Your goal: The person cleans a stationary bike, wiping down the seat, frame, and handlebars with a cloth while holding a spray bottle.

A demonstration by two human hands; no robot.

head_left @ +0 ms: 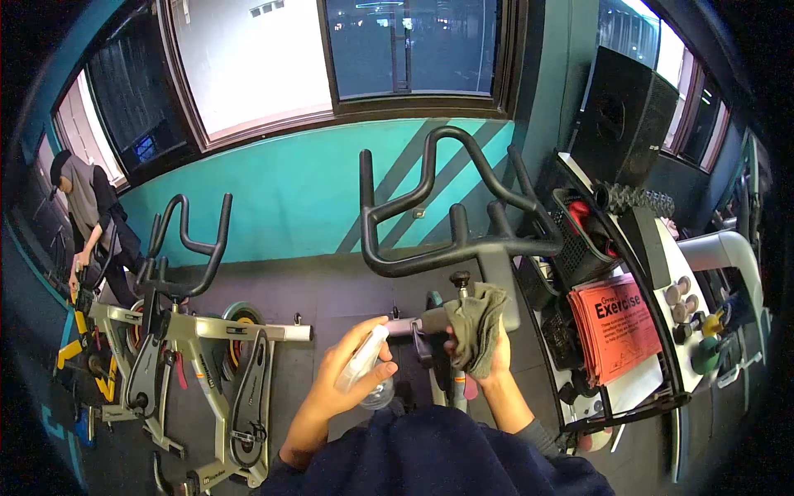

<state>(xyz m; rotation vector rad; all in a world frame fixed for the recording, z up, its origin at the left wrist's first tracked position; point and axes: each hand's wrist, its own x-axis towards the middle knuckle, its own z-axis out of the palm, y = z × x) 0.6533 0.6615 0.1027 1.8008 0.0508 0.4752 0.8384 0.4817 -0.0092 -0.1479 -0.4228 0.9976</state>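
Observation:
My left hand (343,369) is wrapped round a clear spray bottle (377,395) with a white trigger head, held low in front of my body. In my right hand (498,362) is a crumpled olive-green cloth (477,329), which hides most of the fingers. The cloth overlaps the frame of an exercise bike just below its black adjustment knob (461,279). Beyond both hands rise this bike's black handlebars (397,266), curved and multi-grip.
More spin bikes (207,331) stand at left, where another person (91,215) leans over a yellow one. To the right, a shelf unit (662,281) carries a black speaker (620,120), a basket (579,240), dumbbells and orange "Exercise" sheets (616,326). A teal wall (281,198) lies ahead.

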